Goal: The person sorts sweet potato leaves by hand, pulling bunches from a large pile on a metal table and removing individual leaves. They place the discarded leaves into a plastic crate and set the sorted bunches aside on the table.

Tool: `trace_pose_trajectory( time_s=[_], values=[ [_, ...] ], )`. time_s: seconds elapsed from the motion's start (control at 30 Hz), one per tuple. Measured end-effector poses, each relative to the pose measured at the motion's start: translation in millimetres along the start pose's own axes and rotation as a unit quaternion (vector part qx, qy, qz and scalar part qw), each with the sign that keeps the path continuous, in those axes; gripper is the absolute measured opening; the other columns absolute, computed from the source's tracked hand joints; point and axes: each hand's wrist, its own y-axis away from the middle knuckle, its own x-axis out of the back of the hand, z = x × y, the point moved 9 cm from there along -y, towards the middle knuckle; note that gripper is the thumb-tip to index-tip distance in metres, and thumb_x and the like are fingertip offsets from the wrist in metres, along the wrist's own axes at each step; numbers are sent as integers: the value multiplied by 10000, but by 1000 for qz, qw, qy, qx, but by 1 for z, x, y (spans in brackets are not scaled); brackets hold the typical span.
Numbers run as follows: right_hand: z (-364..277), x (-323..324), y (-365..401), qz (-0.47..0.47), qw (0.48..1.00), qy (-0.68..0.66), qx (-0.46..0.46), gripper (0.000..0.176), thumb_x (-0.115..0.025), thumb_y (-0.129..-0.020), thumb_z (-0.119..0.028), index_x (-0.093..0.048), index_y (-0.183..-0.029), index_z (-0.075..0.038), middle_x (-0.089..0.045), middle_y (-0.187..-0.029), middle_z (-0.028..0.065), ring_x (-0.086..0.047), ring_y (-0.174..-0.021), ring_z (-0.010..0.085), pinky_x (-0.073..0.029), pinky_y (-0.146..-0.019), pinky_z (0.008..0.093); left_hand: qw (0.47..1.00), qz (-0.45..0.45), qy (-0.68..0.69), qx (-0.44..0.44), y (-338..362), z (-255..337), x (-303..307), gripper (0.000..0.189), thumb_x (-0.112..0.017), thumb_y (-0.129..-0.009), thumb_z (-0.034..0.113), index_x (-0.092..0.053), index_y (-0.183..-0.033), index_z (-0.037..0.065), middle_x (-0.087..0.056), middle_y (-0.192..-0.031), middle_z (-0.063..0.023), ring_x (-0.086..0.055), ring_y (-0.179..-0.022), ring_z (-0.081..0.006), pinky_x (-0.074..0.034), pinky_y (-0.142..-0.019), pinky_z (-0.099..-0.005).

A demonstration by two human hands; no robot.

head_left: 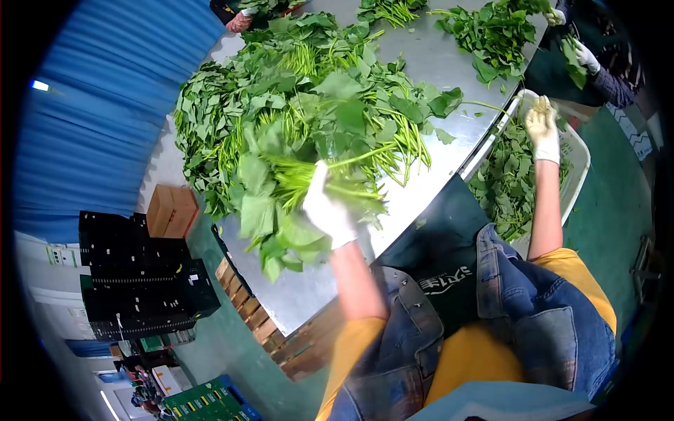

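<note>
My left hand (326, 210), in a white glove, is closed around a bunch of leafy greens (291, 175) with long green stems. This bunch hangs over the near part of the metal table (407, 217) and is blurred at its edges. Behind it spreads a big heap of the same greens (232, 105). Over a white plastic basket (579, 165) is my right hand (542, 130), also gloved, with its fingers curled; what they hold, if anything, is too blurred to make out. Loose leaves (509, 182) fill much of the basket below it. One thin stem (484, 105) sticks out past the table edge toward the basket.
At the far right, a co-worker's gloved hand (586, 56) holds some leaves beside another pile of greens (488, 35). Another person's hand (239, 22) is at the table's far left. Black crates (133, 274), a cardboard box (172, 210) and a wooden pallet (246, 305) stand left.
</note>
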Motion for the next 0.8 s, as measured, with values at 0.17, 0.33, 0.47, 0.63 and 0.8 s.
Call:
trace_pose_trajectory(
  time_s=[0.17,0.33,0.47,0.63,0.8],
  values=[
    [52,33,33,-36,674,736,-58,599,-709,-801,-291,-503,-1265,28,-606,-1140,235,-598,-1052,300,-460,-918,367,964,5,163,208,13,-46,8,299,-506,-872,36,-638,-1136,-7,-682,-1019,-154,-642,-906,-188,-473,-868,-272],
    [130,-78,114,-130,371,909,139,364,-613,-795,-331,-678,-1050,-79,-642,-1068,127,-594,-987,321,-439,-885,408,998,-32,50,23,8,-1,-7,377,-441,-803,-45,-637,-1123,-8,-686,-1005,-162,-656,-918,-233,-470,-892,-294],
    [140,-119,128,-211,330,884,257,229,-598,-783,-296,-692,-806,-89,-616,-878,99,-571,-896,284,-439,-781,412,876,81,326,345,20,-35,-17,306,-469,-865,-7,-640,-1118,-12,-693,-968,-132,-651,-822,-212,-498,-794,-300],
    [214,-154,152,-347,386,847,118,326,-576,-803,-370,-672,-777,-60,-641,-840,154,-627,-807,331,-491,-719,428,816,123,424,373,24,-20,-33,206,-619,-898,131,-663,-1051,-1,-655,-890,-61,-585,-810,-115,-453,-753,-229],
    [235,-136,100,-240,454,846,146,229,-551,-766,-272,-699,-736,-99,-664,-812,135,-633,-799,331,-498,-714,420,819,118,434,357,17,-3,-16,209,-613,-898,132,-668,-1033,-18,-651,-940,-69,-587,-834,-130,-458,-758,-233]
  ],
)
